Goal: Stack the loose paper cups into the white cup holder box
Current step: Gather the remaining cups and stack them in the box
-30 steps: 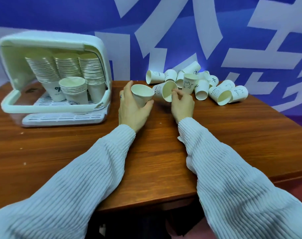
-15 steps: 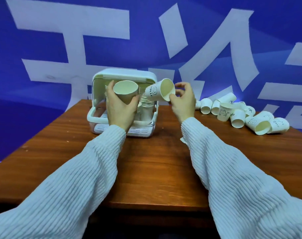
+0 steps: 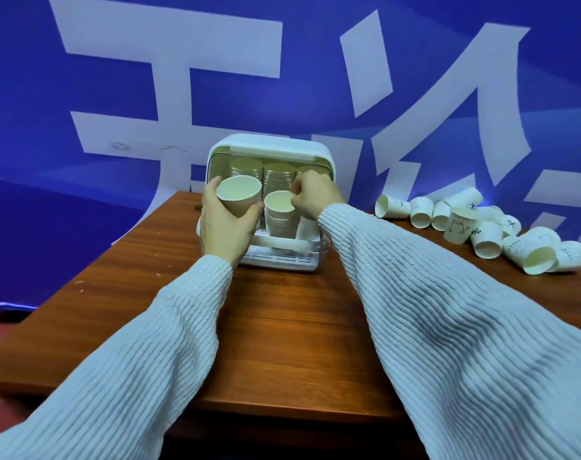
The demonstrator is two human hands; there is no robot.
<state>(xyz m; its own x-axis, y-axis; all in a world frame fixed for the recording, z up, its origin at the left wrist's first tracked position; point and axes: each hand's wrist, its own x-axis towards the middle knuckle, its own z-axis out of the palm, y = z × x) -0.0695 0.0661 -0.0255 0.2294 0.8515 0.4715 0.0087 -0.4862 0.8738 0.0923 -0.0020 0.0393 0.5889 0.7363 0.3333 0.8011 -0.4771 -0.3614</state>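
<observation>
Left hand point(image 3: 227, 227) curled round a paper cup point(image 3: 239, 200), mouth up, just in front of the white cup holder box point(image 3: 269, 151) at 12 o'clock on the wooden surface point(image 3: 282, 327). Right hand point(image 3: 315, 194) with grip pinching the rim of the top cup point(image 3: 280, 204) on a short stack point(image 3: 280, 224) inside the box — taller stacks point(image 3: 277, 175) behind it. Loose cups point(image 3: 481, 227) lying in a heap at 2 o'clock, well apart from the box — most on their sides.
</observation>
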